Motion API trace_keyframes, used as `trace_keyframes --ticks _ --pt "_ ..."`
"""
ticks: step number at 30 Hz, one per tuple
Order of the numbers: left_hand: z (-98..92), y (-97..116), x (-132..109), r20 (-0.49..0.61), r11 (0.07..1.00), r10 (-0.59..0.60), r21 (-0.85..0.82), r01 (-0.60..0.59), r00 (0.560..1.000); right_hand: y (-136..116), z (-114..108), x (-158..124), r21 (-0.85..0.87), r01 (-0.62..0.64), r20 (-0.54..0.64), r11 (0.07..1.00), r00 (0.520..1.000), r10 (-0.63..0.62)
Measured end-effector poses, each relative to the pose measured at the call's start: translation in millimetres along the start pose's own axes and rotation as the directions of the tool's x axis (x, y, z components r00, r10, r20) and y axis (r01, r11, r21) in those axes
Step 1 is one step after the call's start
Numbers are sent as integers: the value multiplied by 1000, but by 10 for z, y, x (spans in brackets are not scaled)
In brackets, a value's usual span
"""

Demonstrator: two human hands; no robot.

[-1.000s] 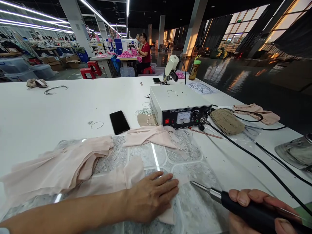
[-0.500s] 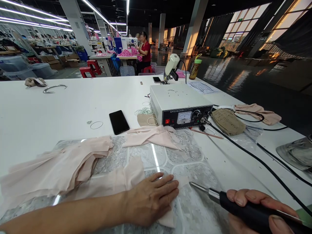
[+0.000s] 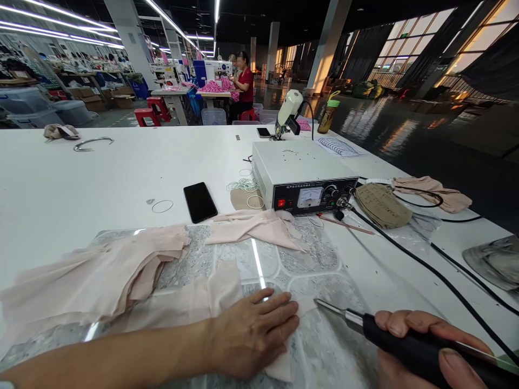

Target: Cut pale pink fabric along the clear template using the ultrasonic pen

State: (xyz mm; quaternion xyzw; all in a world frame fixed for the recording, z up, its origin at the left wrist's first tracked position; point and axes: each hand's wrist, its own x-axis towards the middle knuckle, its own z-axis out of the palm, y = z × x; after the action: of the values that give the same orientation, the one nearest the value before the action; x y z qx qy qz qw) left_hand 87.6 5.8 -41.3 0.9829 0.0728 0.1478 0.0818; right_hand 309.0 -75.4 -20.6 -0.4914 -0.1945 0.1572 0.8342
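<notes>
My left hand [image 3: 255, 332] lies flat, fingers stretched out, on a pale pink fabric piece [image 3: 225, 286] spread over the grey patterned mat [image 3: 312, 356]. In my right hand [image 3: 430, 346] is a black-handled ultrasonic cutting pen [image 3: 405, 340]. Its pointed metal tip meets the small edge of fabric showing just right of my left fingertips. A stack of pink fabric pieces [image 3: 101, 270] rests at the left of the mat. Another crumpled fabric piece [image 3: 251, 227] lies at the mat's far edge.
Beyond the mat stands a control box [image 3: 316, 186] with a dial and red switch. A black cable [image 3: 417, 265] runs from it along the right. A black phone [image 3: 200, 202], khaki fabric pieces [image 3: 383, 205] and a bottle [image 3: 327, 114] are on the white table. A person [image 3: 242, 86] sits far back.
The view has shifted slightly, so the table things appear a little to the right. My left hand stays pressed on the fabric, and the pen tip remains almost at the same spot.
</notes>
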Motion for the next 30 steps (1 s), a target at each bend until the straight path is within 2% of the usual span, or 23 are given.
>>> trace_keyframes --ticks 5,12,19,30 --pt "6 1 0 0 1000 6 6 -6 1000 9 6 -3 14 -12 6 1000 1000 12" --pt "3 2 -8 13 1000 -2 7 2 1000 58 -57 -8 42 23 128 999 991 -28" --pt "-5 4 6 4 1000 8 19 -8 1000 59 -50 10 22 27 100 999 995 -29" --pt "21 19 -1 13 999 0 51 0 1000 -6 139 -84 51 -6 192 999 981 -4"
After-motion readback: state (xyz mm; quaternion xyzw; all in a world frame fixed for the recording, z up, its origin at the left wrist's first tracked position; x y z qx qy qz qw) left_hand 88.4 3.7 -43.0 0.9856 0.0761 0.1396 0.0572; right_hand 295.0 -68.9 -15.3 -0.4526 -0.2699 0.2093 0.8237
